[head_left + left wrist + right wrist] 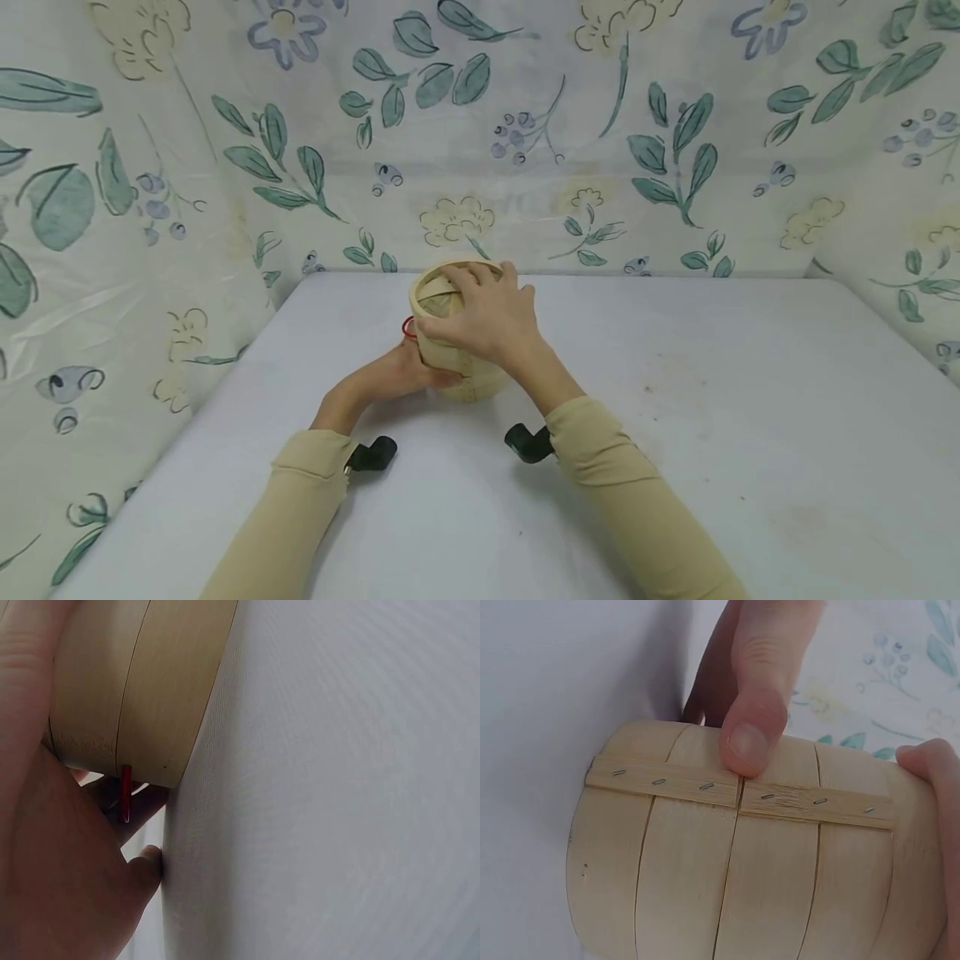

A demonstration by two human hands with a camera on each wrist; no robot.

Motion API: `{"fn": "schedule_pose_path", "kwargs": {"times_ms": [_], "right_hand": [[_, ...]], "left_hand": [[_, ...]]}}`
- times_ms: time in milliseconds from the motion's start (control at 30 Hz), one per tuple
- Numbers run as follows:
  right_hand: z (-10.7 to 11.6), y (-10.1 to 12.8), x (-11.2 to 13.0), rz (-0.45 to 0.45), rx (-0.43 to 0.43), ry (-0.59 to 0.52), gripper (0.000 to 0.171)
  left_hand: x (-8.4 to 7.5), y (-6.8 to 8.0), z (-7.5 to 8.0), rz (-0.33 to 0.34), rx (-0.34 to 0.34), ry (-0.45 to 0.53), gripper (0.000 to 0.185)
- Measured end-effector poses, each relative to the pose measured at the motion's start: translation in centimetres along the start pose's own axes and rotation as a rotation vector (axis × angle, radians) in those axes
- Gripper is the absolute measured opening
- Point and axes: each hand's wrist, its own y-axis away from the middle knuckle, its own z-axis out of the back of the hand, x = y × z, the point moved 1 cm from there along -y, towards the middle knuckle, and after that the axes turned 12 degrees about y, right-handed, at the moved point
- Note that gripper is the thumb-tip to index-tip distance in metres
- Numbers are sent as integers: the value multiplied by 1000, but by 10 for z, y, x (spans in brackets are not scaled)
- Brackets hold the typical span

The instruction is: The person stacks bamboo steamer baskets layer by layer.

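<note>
A round, pale bamboo steamer (450, 357) stands tilted between both hands near the table's far edge. Thin slats cross inside its top. In the right wrist view, stapled strips meet at a seam on the steamer's wall (690, 885). My left hand (393, 371) grips its lower left side, with the thumb (757, 720) pressed on the wall near that seam. From above, my right hand (487, 321) holds the upper rim, fingers spread over it. A red ring (406, 327) sticks out on the left, close to the left hand. Whether the steamer's base touches the table is unclear.
Under the hands lies a white table (712, 417) with a few small specks. Cloth with printed leaves and flowers (525, 192) hangs behind and at the sides. Black camera mounts (375, 454) sit by both wrists, below the beige sleeves (300, 500).
</note>
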Motion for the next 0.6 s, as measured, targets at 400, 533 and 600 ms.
{"fn": "schedule_pose_path", "kwargs": {"times_ms": [400, 533, 600], "right_hand": [[4, 3, -6, 33, 4, -15, 80], [5, 5, -9, 48, 23, -36, 82], [4, 7, -13, 57, 21, -39, 83]], "left_hand": [[-4, -2, -3, 17, -21, -11, 93], [-2, 0, -2, 18, -36, -38, 90], [-1, 0, -1, 22, -37, -36, 90]]}}
